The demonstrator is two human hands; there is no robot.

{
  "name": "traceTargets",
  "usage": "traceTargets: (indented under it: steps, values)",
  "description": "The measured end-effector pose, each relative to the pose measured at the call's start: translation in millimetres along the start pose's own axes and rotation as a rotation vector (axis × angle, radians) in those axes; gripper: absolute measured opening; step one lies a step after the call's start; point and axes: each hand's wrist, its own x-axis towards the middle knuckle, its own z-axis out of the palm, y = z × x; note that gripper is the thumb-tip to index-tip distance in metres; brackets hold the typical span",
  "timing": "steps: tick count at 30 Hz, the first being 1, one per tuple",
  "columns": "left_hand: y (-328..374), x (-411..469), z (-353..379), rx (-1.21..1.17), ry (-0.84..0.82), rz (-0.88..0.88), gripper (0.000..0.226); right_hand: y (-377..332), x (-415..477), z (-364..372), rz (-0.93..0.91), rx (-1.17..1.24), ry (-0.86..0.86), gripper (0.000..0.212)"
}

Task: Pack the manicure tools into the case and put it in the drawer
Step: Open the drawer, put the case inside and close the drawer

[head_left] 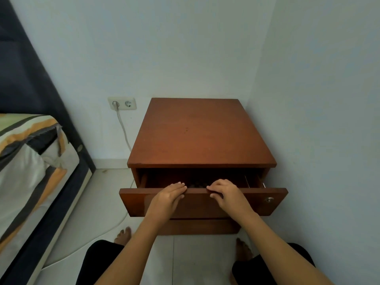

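Observation:
A brown wooden nightstand (197,132) stands in the corner with its top drawer (275,199) partly pulled out. My left hand (168,195) and my right hand (227,194) both rest on the top edge of the drawer front, fingers curled over it toward the inside. Something dark lies inside the drawer (196,185) between my hands; I cannot tell what it is. No manicure case or tools are clearly visible. The nightstand top is bare.
A bed with striped bedding (26,157) and a dark headboard (30,75) stands at the left. A wall socket (122,103) with a white cable hangs left of the nightstand. A wall runs close on the right. My feet and knees are on the tiled floor below.

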Motion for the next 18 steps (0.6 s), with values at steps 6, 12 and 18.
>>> traceTargets:
  steps: [6,12,18]
  values:
    - [-20,36,7,0.127,0.067,-0.015,0.052,13,30,9,-0.059,-0.182,0.2,0.047]
    - [-39,63,7,0.302,0.037,-0.029,0.06,27,59,11,-0.068,-0.247,0.174,0.05]
    - [-39,73,14,0.328,0.145,-0.041,0.041,26,72,19,-0.019,-0.274,0.272,0.035]
